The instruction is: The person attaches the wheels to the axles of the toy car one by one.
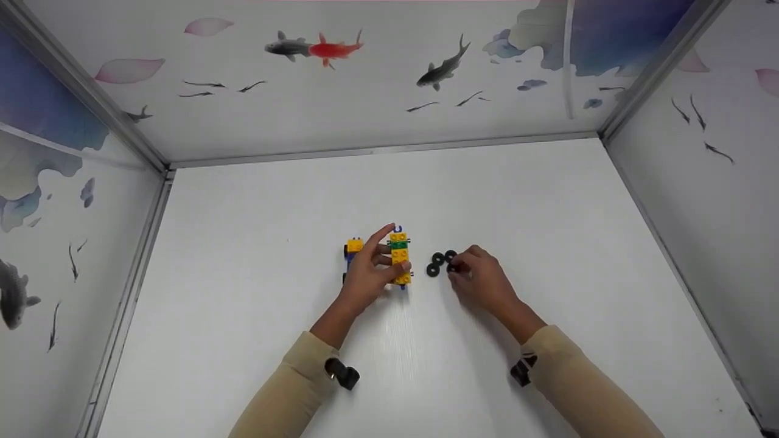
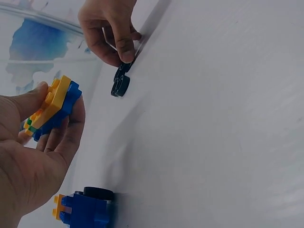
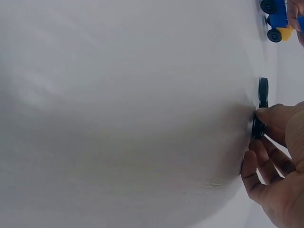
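My left hand (image 1: 363,274) holds a block-built toy vehicle body (image 1: 398,254) above the table, thumb on its studded yellow top. The body has a green strip, a blue underside (image 2: 72,97), short axle ends at its sides and a blue hook at the far end. To the right, my right hand (image 1: 484,277) pinches a black toy wheel (image 3: 258,127) at table level, thumb against it. Other black toy wheels (image 1: 433,269) lie close together just left of those fingertips. The fingers partly hide the pinched wheel in the head view.
Left of the left hand, partly behind it, stands another blue and yellow block vehicle (image 2: 88,209) with black wheels on it. The white table (image 1: 243,340) is bounded by printed panels (image 1: 377,109) at the back and sides.
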`<action>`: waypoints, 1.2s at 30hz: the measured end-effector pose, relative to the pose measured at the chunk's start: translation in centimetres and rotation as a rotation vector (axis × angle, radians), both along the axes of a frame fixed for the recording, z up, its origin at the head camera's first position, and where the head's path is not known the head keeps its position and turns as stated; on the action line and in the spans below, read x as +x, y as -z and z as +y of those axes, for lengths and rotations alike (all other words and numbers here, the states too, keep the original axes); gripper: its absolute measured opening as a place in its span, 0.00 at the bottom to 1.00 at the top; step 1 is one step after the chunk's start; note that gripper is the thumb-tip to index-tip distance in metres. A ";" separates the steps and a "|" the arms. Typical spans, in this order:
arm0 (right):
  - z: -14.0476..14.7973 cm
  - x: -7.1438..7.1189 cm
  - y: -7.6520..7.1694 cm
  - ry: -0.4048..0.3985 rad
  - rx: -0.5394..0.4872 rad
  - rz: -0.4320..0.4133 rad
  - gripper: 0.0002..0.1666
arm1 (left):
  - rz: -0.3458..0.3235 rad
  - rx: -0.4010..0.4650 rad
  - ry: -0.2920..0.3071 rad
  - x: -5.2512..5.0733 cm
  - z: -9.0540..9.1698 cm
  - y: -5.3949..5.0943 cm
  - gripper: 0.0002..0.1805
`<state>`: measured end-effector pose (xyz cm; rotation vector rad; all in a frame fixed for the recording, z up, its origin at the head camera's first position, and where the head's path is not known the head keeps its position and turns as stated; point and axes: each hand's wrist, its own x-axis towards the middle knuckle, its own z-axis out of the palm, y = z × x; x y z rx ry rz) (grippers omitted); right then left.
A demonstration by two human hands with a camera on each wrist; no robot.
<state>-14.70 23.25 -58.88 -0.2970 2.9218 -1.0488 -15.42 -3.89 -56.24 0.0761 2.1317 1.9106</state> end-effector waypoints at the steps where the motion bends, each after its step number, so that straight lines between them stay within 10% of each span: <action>1: 0.0 0.0 0.0 0.000 -0.005 0.001 0.12 | -0.003 0.008 -0.004 0.0 0.0 0.0 0.45; 36: -2.0 -1.3 -2.5 -0.061 -0.168 0.099 0.22 | -0.095 0.067 -0.101 0.2 0.2 0.1 0.36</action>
